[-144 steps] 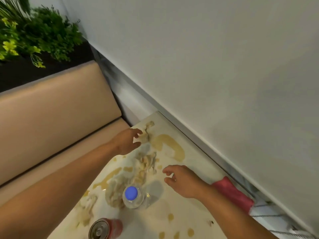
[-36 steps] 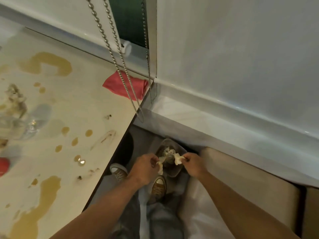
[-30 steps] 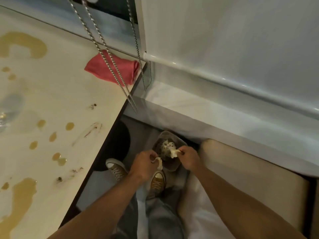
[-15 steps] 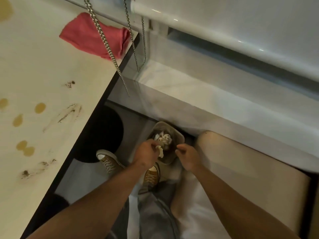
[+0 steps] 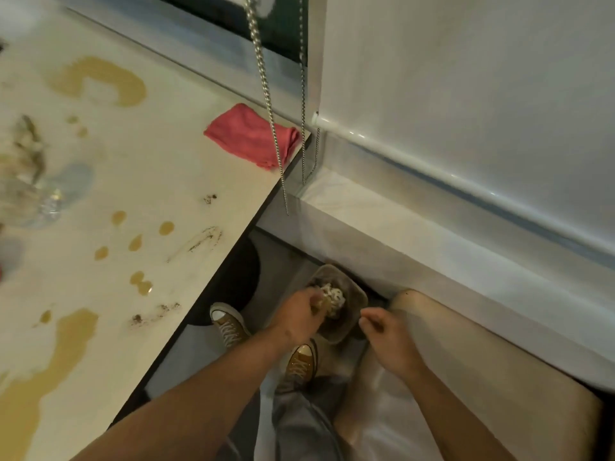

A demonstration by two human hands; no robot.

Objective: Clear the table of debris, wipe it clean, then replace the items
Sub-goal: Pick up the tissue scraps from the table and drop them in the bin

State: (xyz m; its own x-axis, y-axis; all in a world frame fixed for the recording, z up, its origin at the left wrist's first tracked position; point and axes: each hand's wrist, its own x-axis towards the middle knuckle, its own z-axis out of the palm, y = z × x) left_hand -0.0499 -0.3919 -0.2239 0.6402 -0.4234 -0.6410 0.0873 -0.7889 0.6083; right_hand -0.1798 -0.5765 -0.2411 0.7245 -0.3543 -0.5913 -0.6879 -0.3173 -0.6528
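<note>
Brown spills (image 5: 96,84) and dark crumbs (image 5: 209,198) mark the pale worktop (image 5: 109,181) on the left, and a folded pink cloth (image 5: 253,136) lies at its far corner, near the window ledge, behind a hanging bead chain (image 5: 266,94). Down on the floor between the worktop edge and the beige bench seat (image 5: 466,354) stands a small bin (image 5: 349,311) that holds crumpled, stained tissue (image 5: 332,296). The left hand (image 5: 298,316) is over the bin's near rim, its fingers curled around a scrap of soiled tissue that touches the wad inside. The right hand (image 5: 387,334) hovers just beside the bin, over the seat edge, its fingers loosely bent and holding nothing. Two tan sneakers (image 5: 229,327) stand on the floor below the arms. A clear plastic bottle (image 5: 36,194) shows blurred at the left edge.
</note>
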